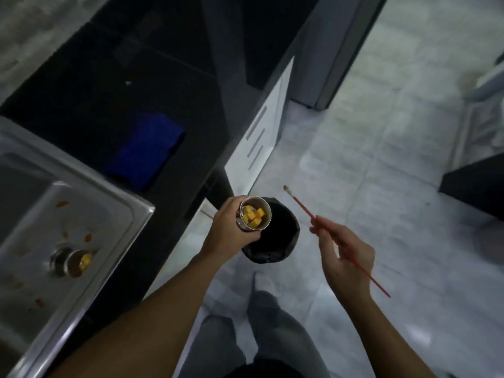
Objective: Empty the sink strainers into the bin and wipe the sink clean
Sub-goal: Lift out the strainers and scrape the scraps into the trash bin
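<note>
My left hand grips a metal sink strainer holding several yellow food cubes, tilted over a small black bin on the floor. My right hand holds a thin red brush to the right of the bin, its tip pointing up and left. At the left lies the steel sink, smeared with orange-red stains. A second strainer sits in its drain with a yellow piece in it.
A blue cloth lies on the dark countertop behind the sink. White cabinet fronts face the pale tiled floor. Dark furniture stands at the right. My legs show at the bottom.
</note>
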`<state>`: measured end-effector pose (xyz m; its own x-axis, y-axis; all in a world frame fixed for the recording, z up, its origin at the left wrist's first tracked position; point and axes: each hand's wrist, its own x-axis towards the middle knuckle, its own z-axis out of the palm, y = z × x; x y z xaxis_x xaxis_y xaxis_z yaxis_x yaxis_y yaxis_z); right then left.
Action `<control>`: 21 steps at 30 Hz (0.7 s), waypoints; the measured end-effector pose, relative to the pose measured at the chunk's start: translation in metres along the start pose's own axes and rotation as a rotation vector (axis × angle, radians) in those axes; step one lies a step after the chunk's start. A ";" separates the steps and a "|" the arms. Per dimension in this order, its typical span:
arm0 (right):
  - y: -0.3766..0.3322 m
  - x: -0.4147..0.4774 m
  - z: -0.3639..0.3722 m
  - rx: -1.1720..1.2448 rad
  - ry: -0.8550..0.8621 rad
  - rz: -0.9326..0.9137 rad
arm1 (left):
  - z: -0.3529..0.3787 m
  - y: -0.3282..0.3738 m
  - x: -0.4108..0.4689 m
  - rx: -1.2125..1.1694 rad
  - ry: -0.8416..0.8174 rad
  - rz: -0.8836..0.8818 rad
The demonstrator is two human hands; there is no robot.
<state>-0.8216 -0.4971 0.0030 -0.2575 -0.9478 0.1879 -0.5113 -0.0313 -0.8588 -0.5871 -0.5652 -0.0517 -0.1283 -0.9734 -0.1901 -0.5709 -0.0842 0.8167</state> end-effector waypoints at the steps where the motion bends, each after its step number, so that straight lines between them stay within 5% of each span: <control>1: 0.008 -0.002 0.000 -0.016 -0.029 0.009 | 0.009 -0.006 0.008 0.010 -0.021 -0.017; 10: 0.075 -0.001 0.049 -0.078 -0.309 0.120 | 0.075 -0.059 0.069 0.138 -0.155 -0.093; 21: 0.132 -0.004 0.107 -0.173 -0.374 0.207 | 0.115 -0.104 0.095 0.292 -0.248 -0.150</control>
<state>-0.8003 -0.5319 -0.1626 -0.0716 -0.9790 -0.1911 -0.6180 0.1939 -0.7619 -0.6327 -0.6249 -0.2178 -0.1972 -0.8709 -0.4501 -0.7999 -0.1226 0.5875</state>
